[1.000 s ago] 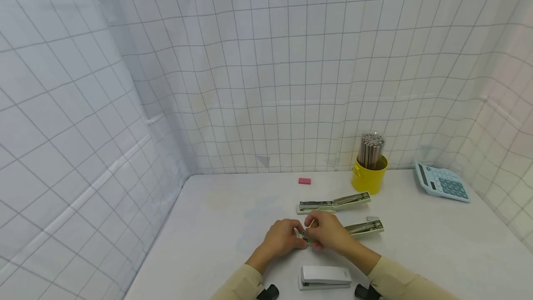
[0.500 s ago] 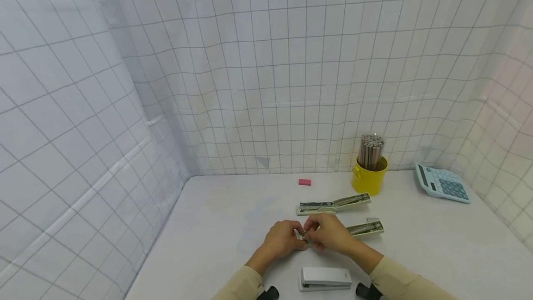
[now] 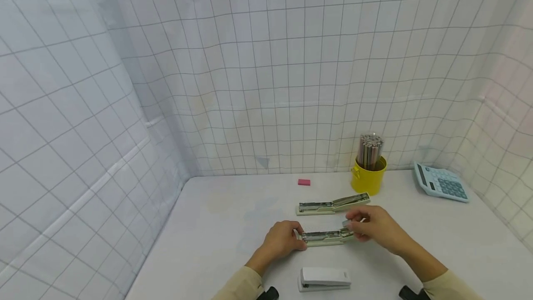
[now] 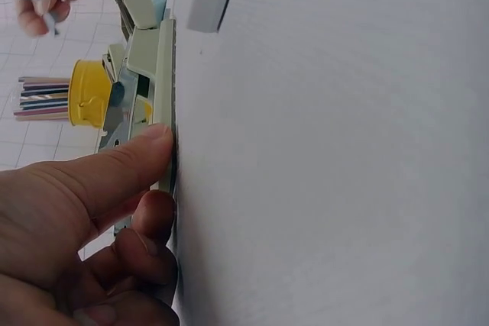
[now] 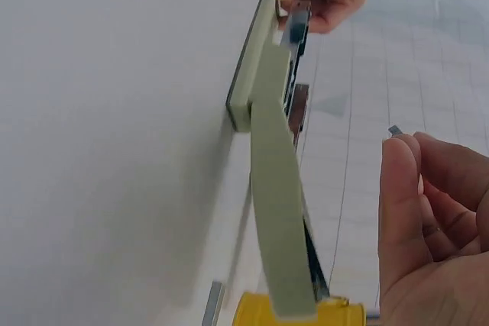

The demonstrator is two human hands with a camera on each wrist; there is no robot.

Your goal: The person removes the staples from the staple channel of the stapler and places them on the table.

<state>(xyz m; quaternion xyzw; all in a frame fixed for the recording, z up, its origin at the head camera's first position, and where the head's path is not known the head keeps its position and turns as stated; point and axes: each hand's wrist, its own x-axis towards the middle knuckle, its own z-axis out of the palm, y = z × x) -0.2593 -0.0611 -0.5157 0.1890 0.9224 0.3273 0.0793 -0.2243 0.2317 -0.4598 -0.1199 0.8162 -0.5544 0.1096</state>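
On the white table (image 3: 225, 226), an opened pale green stapler (image 3: 325, 237) is lying crosswise. Left hand (image 3: 284, 239) is gripping its left end; right hand (image 3: 376, 227) is pinching a small grey piece (image 5: 394, 130) above the tilted half, not touching it. Second opened stapler (image 3: 316, 208) is lying just behind; white stapler (image 3: 325, 278) is sitting nearer the person. Farther back, pink block (image 3: 304, 182) is lying, yellow cup (image 3: 366, 183) is holding pencils (image 3: 369, 152), light-blue calculator (image 3: 442, 183) is resting far right.
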